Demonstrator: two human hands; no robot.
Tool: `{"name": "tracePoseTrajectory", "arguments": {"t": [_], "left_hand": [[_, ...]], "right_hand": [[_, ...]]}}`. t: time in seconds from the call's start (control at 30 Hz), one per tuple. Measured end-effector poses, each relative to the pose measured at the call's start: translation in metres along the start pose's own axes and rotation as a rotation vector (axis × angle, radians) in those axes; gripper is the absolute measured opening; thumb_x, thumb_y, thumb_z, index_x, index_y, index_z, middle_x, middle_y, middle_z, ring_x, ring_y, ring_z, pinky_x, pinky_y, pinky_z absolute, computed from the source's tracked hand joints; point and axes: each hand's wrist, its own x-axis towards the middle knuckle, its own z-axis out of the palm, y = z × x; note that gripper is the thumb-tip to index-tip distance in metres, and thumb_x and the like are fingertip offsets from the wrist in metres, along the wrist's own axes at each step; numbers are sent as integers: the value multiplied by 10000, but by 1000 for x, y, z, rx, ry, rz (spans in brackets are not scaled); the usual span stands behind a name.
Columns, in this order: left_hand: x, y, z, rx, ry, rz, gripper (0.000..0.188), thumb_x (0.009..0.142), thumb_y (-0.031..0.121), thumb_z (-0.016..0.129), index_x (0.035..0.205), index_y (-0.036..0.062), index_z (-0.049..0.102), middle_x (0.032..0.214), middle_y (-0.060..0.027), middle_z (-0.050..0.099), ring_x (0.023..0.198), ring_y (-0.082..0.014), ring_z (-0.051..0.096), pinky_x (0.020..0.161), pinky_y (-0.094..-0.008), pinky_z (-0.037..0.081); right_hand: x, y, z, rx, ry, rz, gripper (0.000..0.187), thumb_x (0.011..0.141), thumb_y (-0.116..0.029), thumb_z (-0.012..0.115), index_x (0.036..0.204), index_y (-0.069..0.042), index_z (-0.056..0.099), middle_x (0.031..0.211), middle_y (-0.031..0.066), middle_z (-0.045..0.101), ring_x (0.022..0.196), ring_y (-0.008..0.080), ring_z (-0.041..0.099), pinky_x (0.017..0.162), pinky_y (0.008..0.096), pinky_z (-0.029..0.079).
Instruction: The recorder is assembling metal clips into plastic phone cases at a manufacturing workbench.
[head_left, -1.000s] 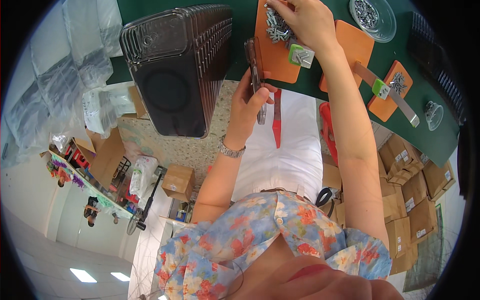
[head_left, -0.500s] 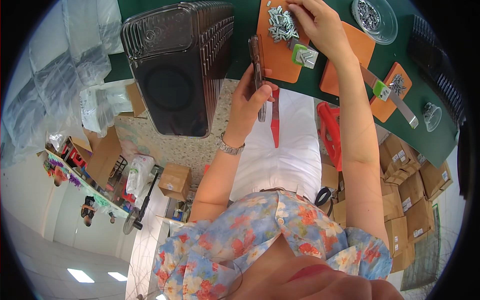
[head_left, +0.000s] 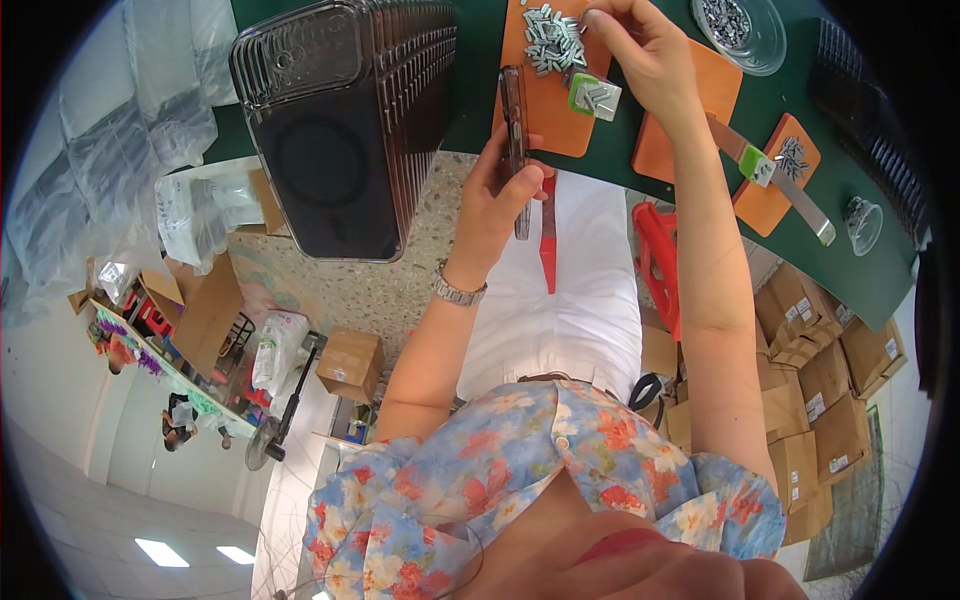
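Observation:
My left hand (head_left: 502,195) is closed around a dark translucent phone case (head_left: 516,150), held upright and seen edge-on, in front of the table's near edge. At the top, my right hand (head_left: 645,55) pinches thumb and fingertips together beside a pile of small silver metal pieces (head_left: 553,42). Whatever sits between those fingertips is too small to make out. The pile lies on an orange board (head_left: 565,125). Just below the right fingers, a metal strip end with green tape (head_left: 594,96) carries several of the same pieces.
A long row of dark phone cases (head_left: 325,170) stands at left. Rightward are another orange board (head_left: 655,150), a small orange board (head_left: 768,205) with a taped metal strip (head_left: 800,205), a clear bowl (head_left: 765,55) of metal pieces, a small clear cup (head_left: 862,225) and black stacked items (head_left: 870,120).
The table and its contents sit slightly higher and further left in view. My right fingertips have shifted a little against the pile's right edge; my left hand keeps its hold on the phone case.

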Motion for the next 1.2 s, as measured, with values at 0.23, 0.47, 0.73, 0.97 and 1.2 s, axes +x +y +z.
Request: {"name": "tracePoseTrajectory", "arguments": {"t": [0.23,0.47,0.73,0.97,1.2], "left_hand": [[0,-3,1,35,17,14,544,904,347,616,1302,2,480,1230,-109,569,988,-187,608,741,-305,531],[-3,-3,0,15,22,26,572,908,350,614,1333,4,451,1239,-123,559,989,-190,611,742,-299,532],[-1,1,-2,-41,-28,7,636,910,235,639,1425,-1,351,1229,-91,550,960,-123,610,745,-257,526],[0,3,6,25,-33,50,653,904,364,621,1405,19,383,1273,-137,539,984,-197,614,744,-301,536],[0,5,6,-19,-52,29,777,854,438,674,1432,34,348,1277,-136,535,957,-194,614,743,-318,538]], "right_hand": [[-8,9,-3,52,34,-48,80,919,-59,580,938,19,588,766,22,619,676,71,561,608,210,447],[-23,-8,-32,584,-198,153,157,952,-84,553,1055,12,624,925,54,612,752,78,524,614,230,416],[-49,-55,-21,532,-155,128,217,947,-57,540,1116,52,621,891,78,626,718,89,535,630,238,443],[-46,-61,-26,131,-102,-43,149,907,-53,599,999,36,674,1035,92,654,830,109,591,782,250,468],[-51,-59,-9,186,-104,39,116,875,-38,644,962,27,685,1142,96,615,984,149,607,856,268,490]]}}
